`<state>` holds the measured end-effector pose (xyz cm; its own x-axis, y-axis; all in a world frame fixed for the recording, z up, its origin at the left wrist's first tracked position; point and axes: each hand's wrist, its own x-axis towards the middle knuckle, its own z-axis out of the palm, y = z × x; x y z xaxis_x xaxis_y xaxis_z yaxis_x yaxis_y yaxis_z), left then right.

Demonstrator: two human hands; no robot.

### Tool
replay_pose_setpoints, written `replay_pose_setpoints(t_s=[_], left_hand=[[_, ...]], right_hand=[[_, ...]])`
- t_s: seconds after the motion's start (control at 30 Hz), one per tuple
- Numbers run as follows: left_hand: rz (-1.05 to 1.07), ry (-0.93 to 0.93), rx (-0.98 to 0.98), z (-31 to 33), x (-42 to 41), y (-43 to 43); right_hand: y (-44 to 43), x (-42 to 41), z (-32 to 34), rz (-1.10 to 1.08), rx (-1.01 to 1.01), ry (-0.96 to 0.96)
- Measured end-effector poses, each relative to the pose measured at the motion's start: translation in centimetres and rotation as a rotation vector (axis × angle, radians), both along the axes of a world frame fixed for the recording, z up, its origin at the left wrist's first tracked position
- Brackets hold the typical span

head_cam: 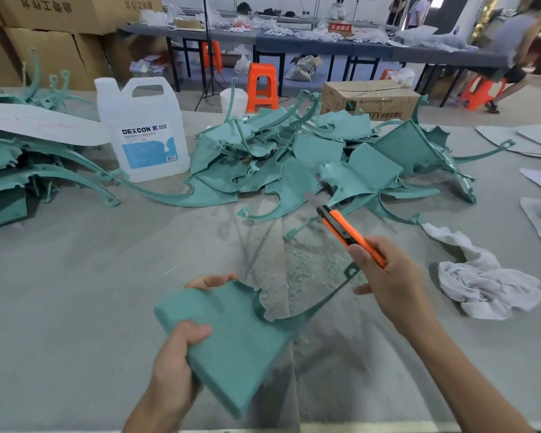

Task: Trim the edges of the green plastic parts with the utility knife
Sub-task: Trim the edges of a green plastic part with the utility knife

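— Left hand [177, 367]?
— Closed on a green part [231, 342], thumb on top near the flat end, fingertips [213, 280] curled over the far edge. Held up off the counter [75, 307], tilted.

— Right hand [391, 281]?
— Wrapped round the knife [347, 231], orange and black, blade end pointing up and away toward the pile. Thumb along the handle; one finger sticking out below, loose.

— Knife touching the part?
— Apart. Blade well above and beyond it. Thin curved arm of the part reaching up to the right, its eyelet tip just beside the right hand, under the knuckles. Contact there: cannot tell.

— Rest of the parts?
— Big heap [325, 157] across the middle of the counter, beyond both hands. Another stack [19, 170] far left, partly under a white sheet.

— Anything else near?
— Pale shavings [297, 270] scattered on the counter between the hands and the heap. Crumpled white rag [484, 285] right of the knife hand. White jug [144, 129] labelled DEXCON standing left of the heap. Cardboard box [369, 100] behind the heap, orange stool [262, 87] farther back.
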<state>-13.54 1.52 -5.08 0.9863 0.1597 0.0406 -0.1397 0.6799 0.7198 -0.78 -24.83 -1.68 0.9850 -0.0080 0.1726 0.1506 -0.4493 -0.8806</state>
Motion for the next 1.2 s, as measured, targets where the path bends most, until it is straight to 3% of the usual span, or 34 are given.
replay_pose_setpoints(t_s=[0.17, 0.23, 0.33, 0.37, 0.43, 0.5, 0.57, 0.67, 0.83, 1.0, 1.2], left_hand=[[0.015, 0.085, 0.039, 3.7, -0.1, 1.9], [0.03, 0.17, -0.093, 4.1, 0.2, 3.0], [-0.24, 0.042, -0.459, 4.4, 0.5, 3.6], [-0.285, -0.007, -0.498, 3.6, 0.5, 3.2], [-0.264, 0.029, -0.278, 1.7, 0.6, 2.4], [-0.166, 0.164, 0.14, 0.3, 0.5, 1.1], [-0.181, 0.186, 0.298, -0.3, 1.1, 0.2], [-0.023, 0.238, 0.276, -0.2, 2.5, 0.5], [0.011, 0.3, 0.14, -1.0, 3.3, -0.8], [0.009, 0.26, 0.304, -1.1, 4.1, -0.8], [0.274, 0.265, 0.694, -2.7, 5.6, 2.0]], right_hand=[[1.5, -0.6, -1.5, 0.151, 0.226, 0.18], [1.7, -1.0, -1.8, 0.199, 0.315, 0.25], [2.3, -1.5, -2.0, 0.206, 0.469, 0.313], [2.7, -1.6, -2.1, 0.207, 0.514, 0.329], [3.4, -1.9, -2.4, 0.205, 0.572, 0.343], [4.2, -2.2, -2.6, 0.196, 0.588, 0.332], [4.7, -2.4, -2.6, 0.206, 0.585, 0.318], [4.9, -2.7, -2.5, 0.236, 0.621, 0.331], [5.4, -3.2, -2.4, 0.225, 0.664, 0.283], [6.1, -3.4, -2.5, 0.247, 0.651, 0.237], [4.6, -4.0, -4.7, 0.029, 0.211, 0.109]])
